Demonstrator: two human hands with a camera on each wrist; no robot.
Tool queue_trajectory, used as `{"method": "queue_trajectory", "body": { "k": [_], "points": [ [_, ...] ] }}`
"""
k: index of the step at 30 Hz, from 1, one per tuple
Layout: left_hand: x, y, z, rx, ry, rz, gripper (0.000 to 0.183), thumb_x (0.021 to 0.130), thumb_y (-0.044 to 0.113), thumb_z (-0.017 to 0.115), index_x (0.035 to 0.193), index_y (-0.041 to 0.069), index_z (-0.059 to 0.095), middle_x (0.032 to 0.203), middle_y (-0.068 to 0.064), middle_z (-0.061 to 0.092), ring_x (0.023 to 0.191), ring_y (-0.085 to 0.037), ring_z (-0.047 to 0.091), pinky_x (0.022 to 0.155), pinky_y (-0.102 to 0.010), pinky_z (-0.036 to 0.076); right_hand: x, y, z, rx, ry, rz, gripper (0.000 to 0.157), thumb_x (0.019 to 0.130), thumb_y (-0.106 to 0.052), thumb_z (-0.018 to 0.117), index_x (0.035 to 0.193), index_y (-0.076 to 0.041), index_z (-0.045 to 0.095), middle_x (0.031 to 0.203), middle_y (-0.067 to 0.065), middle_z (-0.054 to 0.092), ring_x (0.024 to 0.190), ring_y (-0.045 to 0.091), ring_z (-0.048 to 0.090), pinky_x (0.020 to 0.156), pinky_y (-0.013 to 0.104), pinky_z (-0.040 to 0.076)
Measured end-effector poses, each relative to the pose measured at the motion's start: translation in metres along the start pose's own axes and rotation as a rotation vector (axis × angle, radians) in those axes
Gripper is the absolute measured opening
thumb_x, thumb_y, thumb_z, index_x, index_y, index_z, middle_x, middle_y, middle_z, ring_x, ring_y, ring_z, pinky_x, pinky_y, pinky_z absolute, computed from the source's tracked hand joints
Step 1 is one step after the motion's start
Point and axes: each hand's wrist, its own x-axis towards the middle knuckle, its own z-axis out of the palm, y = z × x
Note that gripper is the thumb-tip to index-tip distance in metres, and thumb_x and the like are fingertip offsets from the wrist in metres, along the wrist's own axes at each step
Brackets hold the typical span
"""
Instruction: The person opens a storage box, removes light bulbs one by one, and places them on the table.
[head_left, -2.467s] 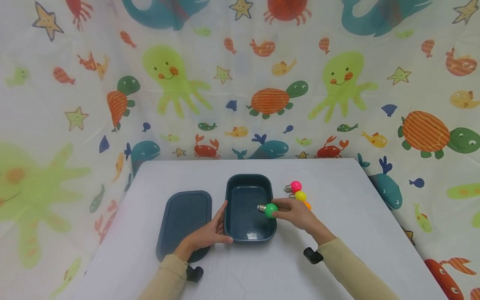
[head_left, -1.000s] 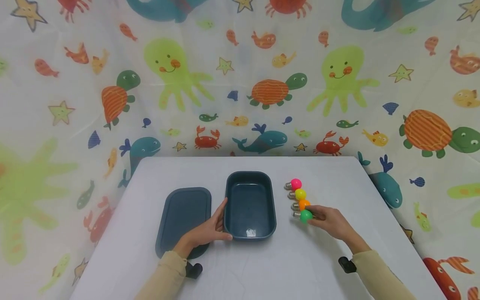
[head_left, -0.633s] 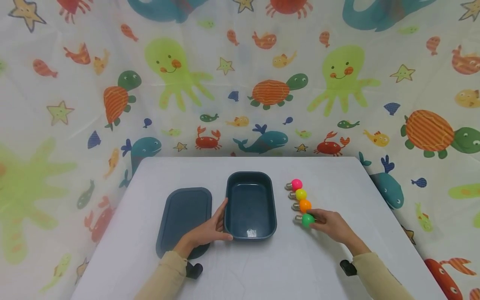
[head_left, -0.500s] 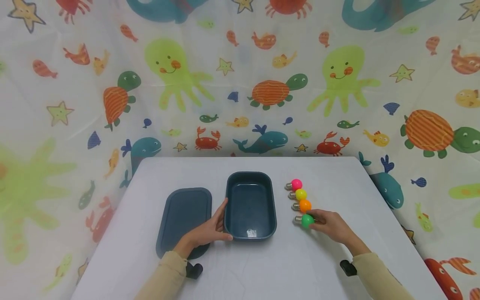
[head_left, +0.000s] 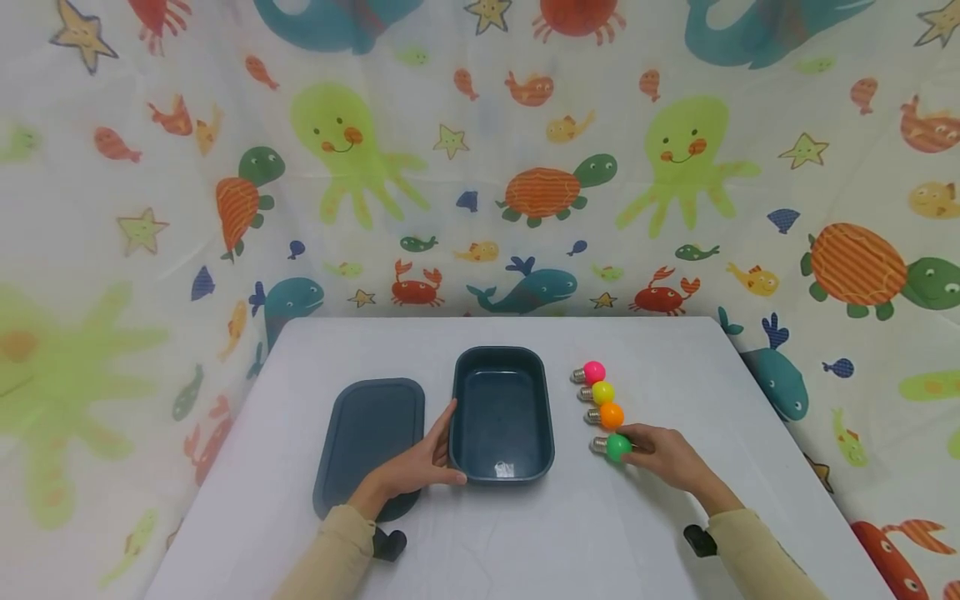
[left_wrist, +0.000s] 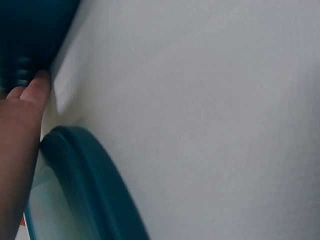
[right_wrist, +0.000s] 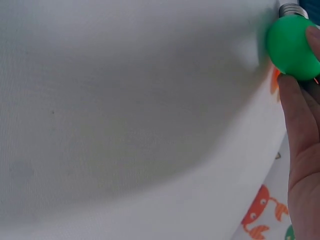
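A dark blue-grey rectangular container (head_left: pixel 502 417) stands in the middle of the table with nothing inside. My left hand (head_left: pixel 415 461) rests against its left side, fingers extended along the wall and thumb at the near corner. To the right, my right hand (head_left: pixel 667 457) pinches a green light bulb (head_left: pixel 618 447) by its round end between thumb and fingers. The metal base of that bulb points left, toward the container. Just beyond it lie an orange bulb (head_left: pixel 612 416), a yellow bulb (head_left: pixel 603 392) and a pink bulb (head_left: pixel 595 372) in a slanting row. The right wrist view shows the green bulb (right_wrist: pixel 292 47) at the fingertips.
A flat lid (head_left: pixel 371 442) of the same blue-grey lies left of the container, partly under my left forearm. The white-covered table (head_left: pixel 510 542) ends at a curtain (head_left: pixel 465 125) printed with sea animals, at the back and sides.
The right hand has carried the green bulb from above the container rightward to the near end of the bulb row, then slightly nearer. The left hand has stayed at the container.
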Motion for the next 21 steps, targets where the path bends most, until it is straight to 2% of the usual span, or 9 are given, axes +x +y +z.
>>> {"method": "queue_trajectory", "body": {
  "k": [7,13,19,21],
  "points": [
    [-0.0006,-0.0009,-0.0001,0.005,-0.001,-0.001,0.117,0.085,0.018,0.078,0.154,0.038,-0.014,0.164,-0.002,-0.012,0.150,-0.022,0.002,0.118,-0.044,0.021,0.0005,-0.0010,-0.0018,-0.010,-0.006,-0.002,0.046,0.085,-0.018,0.076,0.125,0.001,0.063,0.121,0.015,0.066,0.107,0.030,0.065,0.089,0.038,0.055],
    [-0.0008,-0.0018,0.0004,0.002,-0.004,0.004,0.118,0.084,0.019,0.078,0.154,0.035,-0.015,0.164,-0.002,-0.012,0.150,-0.022,0.002,0.118,-0.044,0.020,0.0000,-0.0026,-0.0039,-0.027,-0.020,0.002,0.046,0.086,-0.021,0.076,0.125,0.000,0.064,0.121,0.015,0.066,0.105,0.028,0.066,0.089,0.039,0.055],
    [-0.0011,-0.0016,0.0007,0.001,0.005,-0.011,0.117,0.084,0.018,0.079,0.153,0.042,-0.013,0.164,-0.001,-0.011,0.150,-0.020,0.004,0.118,-0.042,0.021,-0.0010,-0.0034,-0.0045,-0.033,-0.023,0.005,0.046,0.086,-0.021,0.076,0.126,0.000,0.064,0.121,0.015,0.066,0.104,0.027,0.066,0.088,0.039,0.056],
    [-0.0007,-0.0016,0.0006,0.003,0.006,-0.008,0.118,0.084,0.018,0.079,0.153,0.041,-0.013,0.164,-0.002,-0.011,0.150,-0.021,0.004,0.117,-0.043,0.022,-0.0010,-0.0034,-0.0046,-0.038,-0.018,0.000,0.047,0.086,-0.021,0.076,0.126,0.000,0.064,0.121,0.015,0.066,0.104,0.027,0.066,0.088,0.039,0.055]
  ]
}}
